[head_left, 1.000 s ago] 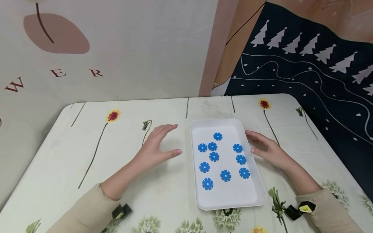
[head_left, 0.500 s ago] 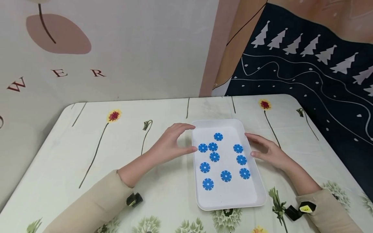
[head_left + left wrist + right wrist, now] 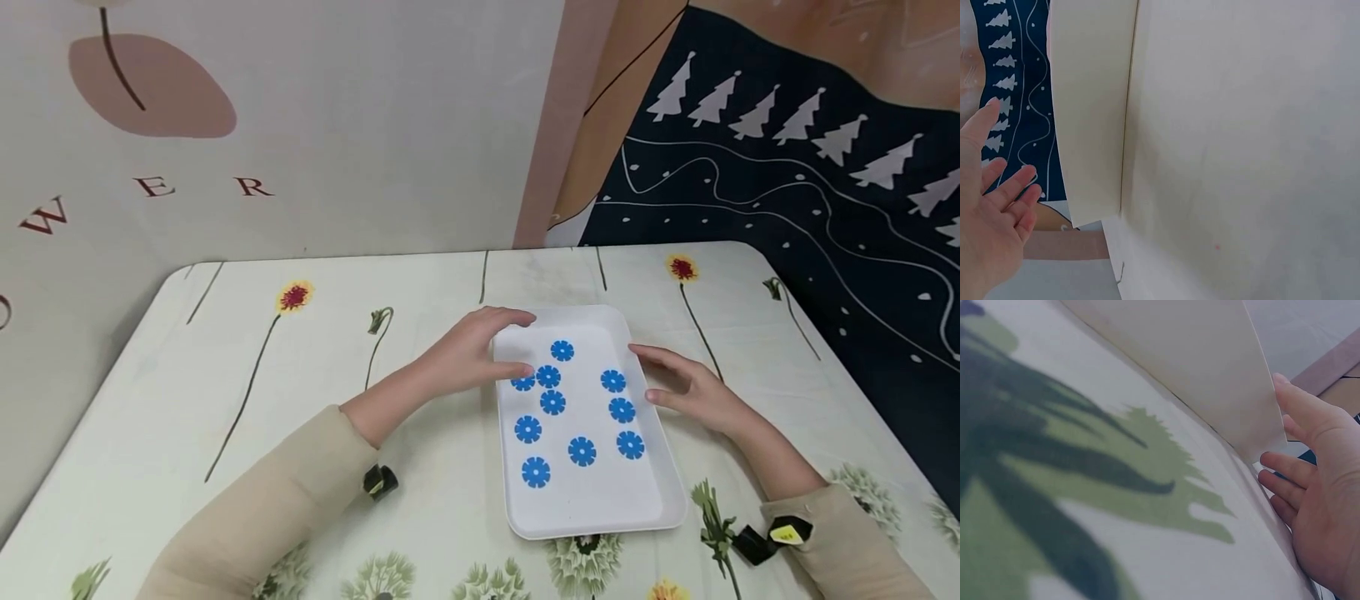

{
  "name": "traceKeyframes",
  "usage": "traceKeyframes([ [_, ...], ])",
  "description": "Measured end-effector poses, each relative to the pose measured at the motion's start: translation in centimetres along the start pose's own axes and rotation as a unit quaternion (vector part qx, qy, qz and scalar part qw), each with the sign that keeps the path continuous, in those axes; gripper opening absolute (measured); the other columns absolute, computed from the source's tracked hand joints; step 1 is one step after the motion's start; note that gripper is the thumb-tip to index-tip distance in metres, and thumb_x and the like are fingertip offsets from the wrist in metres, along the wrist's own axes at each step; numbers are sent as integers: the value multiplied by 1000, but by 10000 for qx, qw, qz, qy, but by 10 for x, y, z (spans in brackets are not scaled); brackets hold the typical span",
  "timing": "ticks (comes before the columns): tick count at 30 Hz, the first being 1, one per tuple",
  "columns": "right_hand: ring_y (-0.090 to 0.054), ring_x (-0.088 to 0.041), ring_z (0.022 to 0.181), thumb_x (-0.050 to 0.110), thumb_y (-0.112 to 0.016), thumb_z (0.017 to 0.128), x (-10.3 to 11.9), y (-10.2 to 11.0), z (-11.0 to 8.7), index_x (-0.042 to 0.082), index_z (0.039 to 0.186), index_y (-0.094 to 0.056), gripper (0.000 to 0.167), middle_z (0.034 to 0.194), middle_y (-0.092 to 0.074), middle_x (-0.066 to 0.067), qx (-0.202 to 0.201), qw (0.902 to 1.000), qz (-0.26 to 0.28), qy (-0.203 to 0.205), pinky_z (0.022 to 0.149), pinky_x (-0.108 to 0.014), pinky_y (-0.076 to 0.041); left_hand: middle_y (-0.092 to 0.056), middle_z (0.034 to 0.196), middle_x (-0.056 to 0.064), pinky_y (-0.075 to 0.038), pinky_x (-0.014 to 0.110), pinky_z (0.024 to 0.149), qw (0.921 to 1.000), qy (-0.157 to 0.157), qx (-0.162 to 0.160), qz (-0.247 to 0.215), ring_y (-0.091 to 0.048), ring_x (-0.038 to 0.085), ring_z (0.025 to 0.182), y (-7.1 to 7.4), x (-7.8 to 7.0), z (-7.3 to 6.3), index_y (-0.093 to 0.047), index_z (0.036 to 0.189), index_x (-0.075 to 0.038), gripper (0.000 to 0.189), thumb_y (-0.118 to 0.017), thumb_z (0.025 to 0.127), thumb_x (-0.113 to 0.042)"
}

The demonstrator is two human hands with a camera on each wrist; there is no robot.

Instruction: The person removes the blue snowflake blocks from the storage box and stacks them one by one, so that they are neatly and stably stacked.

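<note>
A white rectangular tray [image 3: 607,508] lies on the table and holds several flat blue notched discs [image 3: 582,451]. Over its upper left edge reaches my left hand [image 3: 468,354], fingers spread and nothing held. The left thumb partly covers one disc [image 3: 522,382]; I cannot tell whether it touches it. At the tray's right side, my right hand [image 3: 693,385] rests its fingertips against the rim with relaxed fingers. In the right wrist view, the right hand [image 3: 1325,481] has its thumb at the tray wall [image 3: 1210,369]. The left wrist view shows the left hand [image 3: 994,219] loosely spread beside the tray's side [image 3: 1091,106].
A white flower-print cloth [image 3: 315,392] covers the table. Behind it hangs a pale printed backdrop [image 3: 390,133], and to the right a dark cloth [image 3: 720,179] with white trees. Small black devices [image 3: 380,482] sit on both wrists.
My left hand has moved right, from beside the tray to over its left edge, its thumb now covering part of a disc. The right hand and the discs have stayed nearly still.
</note>
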State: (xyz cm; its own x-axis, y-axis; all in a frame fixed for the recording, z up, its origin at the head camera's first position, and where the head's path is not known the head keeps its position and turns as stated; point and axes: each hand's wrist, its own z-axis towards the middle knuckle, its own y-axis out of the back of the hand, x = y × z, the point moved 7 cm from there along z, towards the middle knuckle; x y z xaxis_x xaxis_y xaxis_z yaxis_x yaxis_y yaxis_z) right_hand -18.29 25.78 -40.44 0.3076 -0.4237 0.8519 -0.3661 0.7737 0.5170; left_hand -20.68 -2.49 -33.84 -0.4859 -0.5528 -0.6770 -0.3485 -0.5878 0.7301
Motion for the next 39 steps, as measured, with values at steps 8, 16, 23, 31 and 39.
traceKeyframes([
  [8,-35,6,126,7,-67,89,-2,-1,0,5,143,-43,59,145,-38,-19,50,9999,91,-49,98,-10,-27,-54,133,0,-36,37,103,9988,-21,486,111,-43,16,127,-13,2,22,-53,137,-14,62,-76,82,-31],
  [16,-34,7,126,7,-67,89,-1,-1,0,4,142,-43,58,145,-39,-18,55,10000,58,-38,98,-10,-27,-51,138,-1,-32,38,106,9925,176,1113,467,-38,17,133,-33,5,39,-53,137,-17,55,-72,87,-29],
  [23,-33,7,126,7,-66,90,-1,-1,0,4,143,-42,58,145,-37,-19,80,9999,68,-74,98,-10,-27,-49,140,0,-32,36,106,9874,122,1376,778,-38,17,133,-42,5,51,-53,138,-19,52,-69,89,-25],
  [31,-33,7,126,7,-65,90,0,-1,-1,5,143,-42,57,145,-37,-17,65,9999,36,-78,98,-9,-27,-50,140,0,-33,32,105,9829,101,1460,1114,-40,15,131,-52,9,64,-56,136,-18,47,-68,90,-20],
  [39,-32,8,126,8,-65,90,1,-2,-1,5,143,-42,57,145,-37,-19,67,9999,-7,-101,97,-9,-27,-53,135,1,-37,27,101,9752,-59,1606,1523,-46,14,124,-59,11,69,-57,135,-16,45,-67,91,-18],
])
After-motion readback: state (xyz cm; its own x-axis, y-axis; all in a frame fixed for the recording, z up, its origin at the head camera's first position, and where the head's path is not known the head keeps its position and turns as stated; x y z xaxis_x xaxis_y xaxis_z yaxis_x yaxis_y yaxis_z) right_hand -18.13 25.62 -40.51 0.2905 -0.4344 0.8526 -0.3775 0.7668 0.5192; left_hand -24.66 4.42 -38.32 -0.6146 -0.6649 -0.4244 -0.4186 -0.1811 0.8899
